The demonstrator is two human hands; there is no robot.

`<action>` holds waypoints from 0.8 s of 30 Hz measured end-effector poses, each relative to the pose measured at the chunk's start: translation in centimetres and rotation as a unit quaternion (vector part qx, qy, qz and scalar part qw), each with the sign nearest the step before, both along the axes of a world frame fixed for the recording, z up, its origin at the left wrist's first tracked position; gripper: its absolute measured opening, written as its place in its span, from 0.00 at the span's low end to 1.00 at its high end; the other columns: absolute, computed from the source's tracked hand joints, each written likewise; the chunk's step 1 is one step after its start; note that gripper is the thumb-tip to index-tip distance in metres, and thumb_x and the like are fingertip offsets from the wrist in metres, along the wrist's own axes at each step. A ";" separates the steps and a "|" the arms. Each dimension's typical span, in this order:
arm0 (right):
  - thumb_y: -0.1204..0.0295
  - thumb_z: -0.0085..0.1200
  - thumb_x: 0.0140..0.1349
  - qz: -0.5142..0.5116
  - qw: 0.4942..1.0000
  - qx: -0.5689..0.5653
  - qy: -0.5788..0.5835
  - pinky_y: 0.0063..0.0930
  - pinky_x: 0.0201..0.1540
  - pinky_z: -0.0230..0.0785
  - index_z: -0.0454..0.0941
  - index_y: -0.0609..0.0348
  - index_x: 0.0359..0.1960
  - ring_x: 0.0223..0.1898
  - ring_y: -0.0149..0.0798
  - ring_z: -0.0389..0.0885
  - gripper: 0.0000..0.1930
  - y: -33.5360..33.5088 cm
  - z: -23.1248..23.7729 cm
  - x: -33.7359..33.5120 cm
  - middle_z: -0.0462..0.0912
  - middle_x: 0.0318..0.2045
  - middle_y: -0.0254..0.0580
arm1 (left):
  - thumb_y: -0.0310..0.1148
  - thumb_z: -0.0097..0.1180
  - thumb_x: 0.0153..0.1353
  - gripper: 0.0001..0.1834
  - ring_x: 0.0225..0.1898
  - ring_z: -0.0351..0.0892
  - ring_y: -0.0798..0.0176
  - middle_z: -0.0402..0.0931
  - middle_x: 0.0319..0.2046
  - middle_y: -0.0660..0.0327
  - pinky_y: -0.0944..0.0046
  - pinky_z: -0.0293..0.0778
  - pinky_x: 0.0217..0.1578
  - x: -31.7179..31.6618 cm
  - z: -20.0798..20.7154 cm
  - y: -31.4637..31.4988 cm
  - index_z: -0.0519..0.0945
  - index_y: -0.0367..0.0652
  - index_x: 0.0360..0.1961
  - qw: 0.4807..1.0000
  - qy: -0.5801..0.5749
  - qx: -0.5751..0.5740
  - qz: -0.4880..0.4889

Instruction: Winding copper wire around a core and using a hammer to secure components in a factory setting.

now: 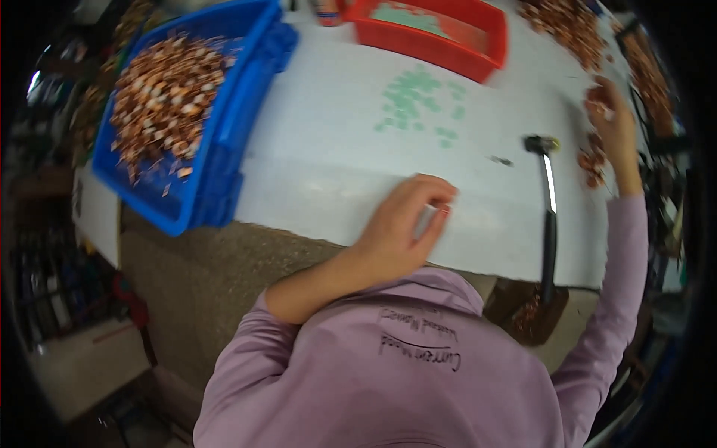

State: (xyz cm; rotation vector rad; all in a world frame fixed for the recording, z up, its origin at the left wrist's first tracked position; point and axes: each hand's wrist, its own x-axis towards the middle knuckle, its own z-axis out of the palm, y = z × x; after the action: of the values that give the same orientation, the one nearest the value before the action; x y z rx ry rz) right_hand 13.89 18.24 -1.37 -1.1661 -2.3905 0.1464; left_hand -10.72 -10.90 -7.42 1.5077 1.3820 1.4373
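My left hand (411, 224) rests over the near edge of the white tabletop (321, 142), its fingers curled towards the thumb. A tiny reddish spot shows at its fingertips, too small to name. Out at the right, my right hand (618, 127) reaches to the small copper-coloured pieces (592, 166), with its fingers bent down among them. What lies between those fingers is partly hidden and blurred. A hammer (550, 216) with a black grip and shiny shaft lies between my hands, its head pointing away from me. Beyond my left hand, several flat mint-green pieces (409, 97) are scattered.
At the left stands a blue crate (237, 134) heaped with copper-coloured and whitish pieces (168, 97). A red tray (418, 39) with mint-green pieces is at the far side, near a small bottle (326, 11). A larger copper-coloured pile (571, 30) lies far right. A brown box (529, 317) sits below the table edge.
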 end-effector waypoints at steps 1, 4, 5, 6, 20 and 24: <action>0.73 0.58 0.55 -0.037 0.997 0.038 0.048 0.24 0.40 0.70 0.72 0.54 0.52 0.36 0.33 0.76 0.21 -1.0 0.9 -1.0 0.79 0.36 0.36 | 0.17 0.46 0.53 0.10 0.38 0.72 0.63 0.73 0.42 0.56 0.67 0.69 0.41 -0.1 0.2 0.0 0.72 0.37 0.37 1.000 -0.018 -0.008 -0.004; 0.71 0.58 0.58 0.012 0.987 -0.010 0.160 0.21 0.41 0.69 0.68 0.61 0.56 0.36 0.31 0.74 0.23 -4.1 3.4 -2.9 0.78 0.35 0.38 | 0.18 0.46 0.56 0.10 0.37 0.71 0.66 0.73 0.42 0.56 0.69 0.68 0.41 0.2 0.9 0.0 0.70 0.37 0.40 0.990 -0.140 -0.018 -0.026; 0.75 0.57 0.57 0.047 0.980 -0.069 0.183 0.22 0.40 0.68 0.67 0.60 0.56 0.35 0.31 0.74 0.24 -7.7 4.0 -4.2 0.77 0.34 0.38 | 0.18 0.46 0.56 0.12 0.38 0.71 0.67 0.72 0.42 0.56 0.70 0.68 0.41 0.4 1.2 -0.2 0.69 0.37 0.43 0.985 -0.167 -0.015 -0.043; 0.75 0.58 0.55 0.089 0.975 -0.103 0.174 0.21 0.40 0.67 0.66 0.61 0.55 0.34 0.30 0.73 0.25 -11.5 4.4 -5.7 0.76 0.33 0.38 | 0.17 0.47 0.57 0.13 0.39 0.71 0.67 0.72 0.42 0.56 0.71 0.68 0.42 0.5 1.9 -0.3 0.69 0.37 0.44 0.978 -0.202 -0.016 -0.055; 0.78 0.60 0.48 0.155 0.943 -0.260 0.138 0.22 0.38 0.63 0.61 0.66 0.48 0.32 0.32 0.70 0.26 -23.9 3.4 -6.9 0.72 0.33 0.42 | 0.17 0.52 0.56 0.15 0.30 0.75 0.66 0.76 0.40 0.48 0.74 0.72 0.28 0.2 1.7 -1.5 0.70 0.35 0.46 0.751 -0.585 -0.238 -0.193; 0.78 0.58 0.50 0.050 0.897 -0.296 0.325 0.19 0.35 0.63 0.64 0.66 0.48 0.31 0.31 0.70 0.23 -24.8 1.0 -6.7 0.72 0.32 0.41 | 0.17 0.52 0.56 0.16 0.30 0.76 0.62 0.75 0.42 0.45 0.72 0.73 0.26 0.8 0.8 -1.2 0.68 0.35 0.46 0.672 -0.635 -0.277 -0.261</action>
State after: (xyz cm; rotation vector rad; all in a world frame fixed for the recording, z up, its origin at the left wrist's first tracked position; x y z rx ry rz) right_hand 7.19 -6.53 -0.37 -1.0038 -1.8254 1.1718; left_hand -9.87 -12.11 -6.57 0.1856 0.3252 1.0599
